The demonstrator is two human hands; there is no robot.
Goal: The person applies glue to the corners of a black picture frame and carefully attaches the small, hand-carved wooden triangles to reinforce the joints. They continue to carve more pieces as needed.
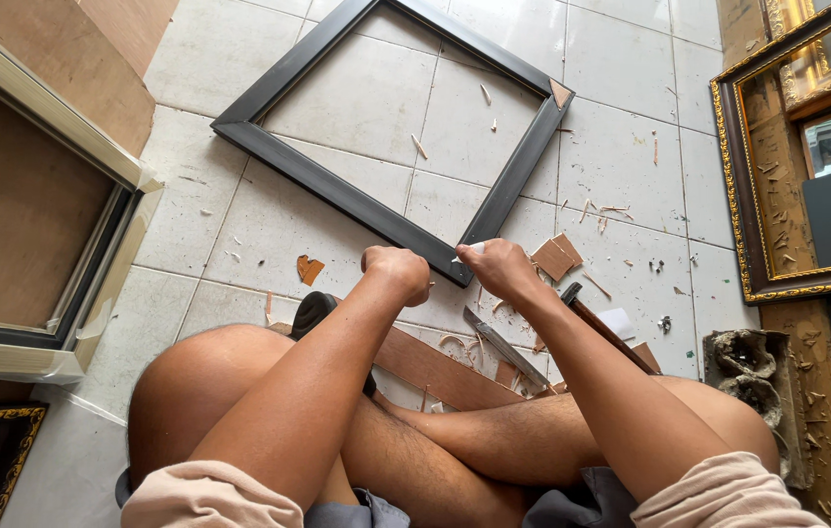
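Tiled floor (631,147), hands (450,269) masking dark frame's (337,191) near corner.

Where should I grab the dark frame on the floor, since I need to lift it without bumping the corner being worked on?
Judging by its pose, take the dark frame by the long left rail, coming in from the open tiled floor on that side. It lies flat, that rail is bare and straight, and both the left hand and right hand crowd the near corner.
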